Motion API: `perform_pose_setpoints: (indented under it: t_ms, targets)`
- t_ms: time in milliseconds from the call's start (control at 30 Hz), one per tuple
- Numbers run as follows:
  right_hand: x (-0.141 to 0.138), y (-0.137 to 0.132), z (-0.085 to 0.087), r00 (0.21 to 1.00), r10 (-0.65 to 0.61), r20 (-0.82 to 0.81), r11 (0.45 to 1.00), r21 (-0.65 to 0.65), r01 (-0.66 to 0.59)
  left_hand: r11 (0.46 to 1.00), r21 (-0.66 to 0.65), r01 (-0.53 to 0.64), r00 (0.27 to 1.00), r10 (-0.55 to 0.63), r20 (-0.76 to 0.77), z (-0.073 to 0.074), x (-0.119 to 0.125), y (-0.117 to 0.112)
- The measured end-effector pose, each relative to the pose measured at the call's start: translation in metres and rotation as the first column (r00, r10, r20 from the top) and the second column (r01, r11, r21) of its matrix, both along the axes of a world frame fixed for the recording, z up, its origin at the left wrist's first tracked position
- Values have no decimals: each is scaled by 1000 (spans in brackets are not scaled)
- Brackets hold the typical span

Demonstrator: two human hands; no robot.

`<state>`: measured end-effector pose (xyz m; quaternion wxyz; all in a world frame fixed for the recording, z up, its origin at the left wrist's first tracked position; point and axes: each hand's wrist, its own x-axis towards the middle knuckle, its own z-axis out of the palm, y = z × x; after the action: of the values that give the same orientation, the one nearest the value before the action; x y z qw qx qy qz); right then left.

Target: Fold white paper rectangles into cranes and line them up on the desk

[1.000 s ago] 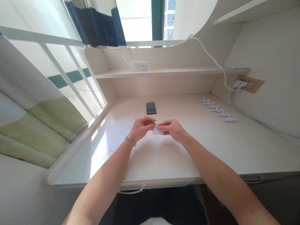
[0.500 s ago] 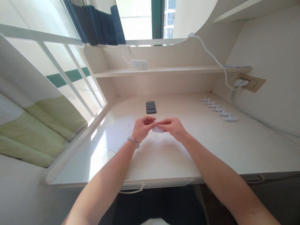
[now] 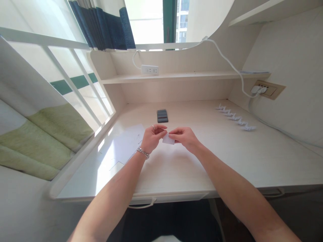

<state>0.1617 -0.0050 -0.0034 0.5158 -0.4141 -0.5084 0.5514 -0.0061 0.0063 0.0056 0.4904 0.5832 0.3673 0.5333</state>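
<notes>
A small piece of white paper (image 3: 168, 139) is held between my two hands above the middle of the desk. My left hand (image 3: 152, 137), with a ring and a chain bracelet at the wrist, pinches its left edge between thumb and fingers. From the other side my right hand (image 3: 185, 136) grips the upper right part with thumb and forefinger. Folds in the paper are too small to make out. Just beyond the hands lies a dark, flat, phone-like object (image 3: 162, 116), partly blurred.
Several folded white paper cranes (image 3: 234, 117) stand in a slanting row at the back right. White paper sheets (image 3: 127, 139) lie on the left of the desk (image 3: 176, 178). A power strip (image 3: 149, 70) sits on the shelf; a white cable (image 3: 227, 59) runs to the wall socket (image 3: 269, 89).
The fingertips have drawn slightly apart, and more of the white paper shows between them. The paper has tilted and shifted a little left. Both hands keep hold of it.
</notes>
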Motion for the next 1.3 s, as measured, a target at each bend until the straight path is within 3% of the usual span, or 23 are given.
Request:
perform_pose_setpoints:
  t_ms: [200, 400, 567, 1033, 1167, 1300]
  targets:
    - [-1, -1, 3, 999, -13, -37, 1000, 3, 13, 998, -60, 3, 999, 0, 42, -3, 1, 3]
    - [0, -3, 4, 1000, 26, -15, 1000, -16, -26, 1000, 23, -3, 997, 5, -81, -8, -2, 5]
    - [1, -2, 3, 996, 67, -64, 997, -45, -69, 1000, 30, -9, 996, 11, -89, -8, -3, 5]
    - [-3, -3, 2, 999, 26, -37, 1000, -14, -27, 999, 30, -17, 998, 19, -62, -5, -1, 2]
    - [-4, -1, 1, 999, 21, -38, 1000, -19, -22, 998, -29, -58, 998, 57, -21, -1, 2, 0]
    - [-3, -1, 2, 1000, 0, -18, 1000, -20, 0, 995, -101, -19, 999, 22, 25, -1, 1, 1]
